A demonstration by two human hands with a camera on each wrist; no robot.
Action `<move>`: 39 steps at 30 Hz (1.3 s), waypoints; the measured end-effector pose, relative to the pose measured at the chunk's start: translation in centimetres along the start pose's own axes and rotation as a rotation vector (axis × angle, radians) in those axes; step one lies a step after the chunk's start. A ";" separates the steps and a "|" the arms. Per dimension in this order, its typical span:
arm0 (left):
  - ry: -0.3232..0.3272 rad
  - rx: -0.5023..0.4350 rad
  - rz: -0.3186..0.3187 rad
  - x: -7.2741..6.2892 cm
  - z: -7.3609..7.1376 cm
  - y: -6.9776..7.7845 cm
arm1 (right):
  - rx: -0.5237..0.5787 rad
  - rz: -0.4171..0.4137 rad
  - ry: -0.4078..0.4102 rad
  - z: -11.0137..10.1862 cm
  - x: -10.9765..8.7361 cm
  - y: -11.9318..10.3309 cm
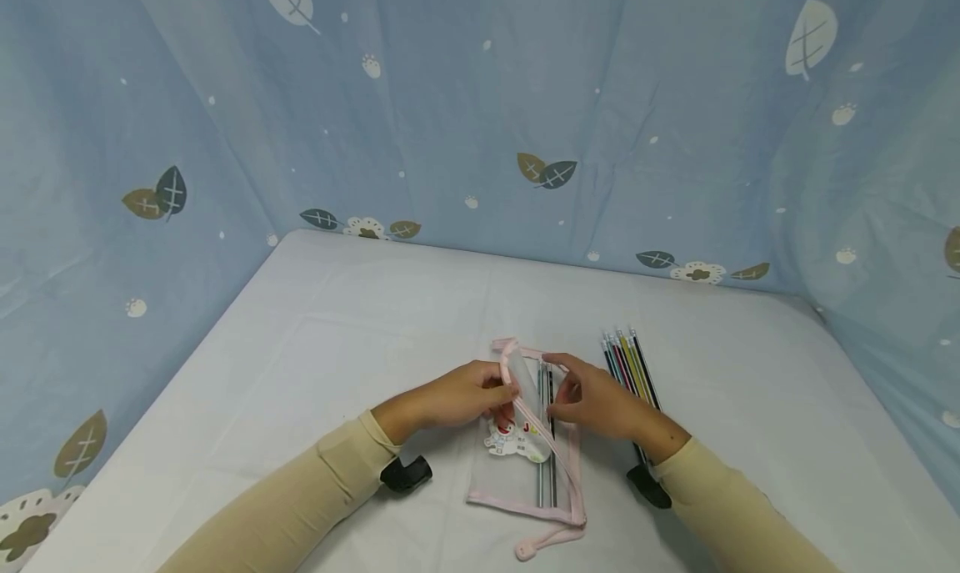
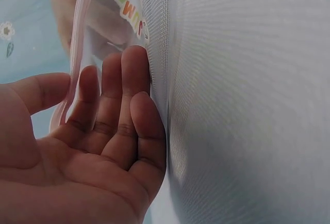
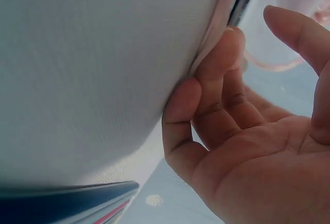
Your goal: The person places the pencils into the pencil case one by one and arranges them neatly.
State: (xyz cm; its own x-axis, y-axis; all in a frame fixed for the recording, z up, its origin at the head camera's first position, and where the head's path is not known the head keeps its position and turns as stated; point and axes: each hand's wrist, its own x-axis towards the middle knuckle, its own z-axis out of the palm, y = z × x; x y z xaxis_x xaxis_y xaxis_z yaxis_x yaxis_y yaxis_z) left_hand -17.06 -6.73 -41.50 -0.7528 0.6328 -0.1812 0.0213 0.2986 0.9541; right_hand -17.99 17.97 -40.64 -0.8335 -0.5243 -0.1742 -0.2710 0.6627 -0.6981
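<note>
A see-through mesh pencil pouch (image 1: 498,480) with pink trim lies on the table, its top flap lifted. My left hand (image 1: 474,395) pinches the pink zipper edge (image 2: 77,38) between thumb and index finger, its other fingers against the mesh. Inside the pouch, a few dark and teal pencils (image 1: 541,483) lie lengthwise. Over the pouch's right side is my right hand (image 1: 596,399), fingers loosely bent and thumb apart, with nothing between them. Its fingertips (image 3: 184,96) touch the pouch's edge. A cartoon print (image 1: 517,444) decorates the pouch.
Several loose pencils (image 1: 630,360) in mixed colours lie right of the pouch, partly under the right forearm. A pink zipper pull (image 1: 527,550) trails toward the front. White cloth covers the table (image 1: 360,331); a blue leaf-patterned curtain (image 1: 450,98) stands behind.
</note>
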 end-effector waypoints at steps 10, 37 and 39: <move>0.007 0.016 -0.002 0.2 0.1 0.0 | -0.012 -0.031 0.141 -1.1 -1.8 0.2; 0.007 0.027 -0.014 0.1 0.2 -0.3 | -0.131 0.017 0.381 -5.2 -4.2 2.7; 0.008 0.025 -0.013 0.0 0.2 -0.3 | -0.127 0.026 0.381 -5.4 -4.2 3.0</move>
State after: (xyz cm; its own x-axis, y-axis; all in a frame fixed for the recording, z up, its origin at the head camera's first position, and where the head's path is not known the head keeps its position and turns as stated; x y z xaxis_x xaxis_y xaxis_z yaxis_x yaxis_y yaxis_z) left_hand -16.94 -6.63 -41.82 -0.7587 0.6228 -0.1911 0.0278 0.3241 0.9456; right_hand -17.89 25.05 -38.28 -0.9531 -0.2869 0.0963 -0.2854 0.7465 -0.6010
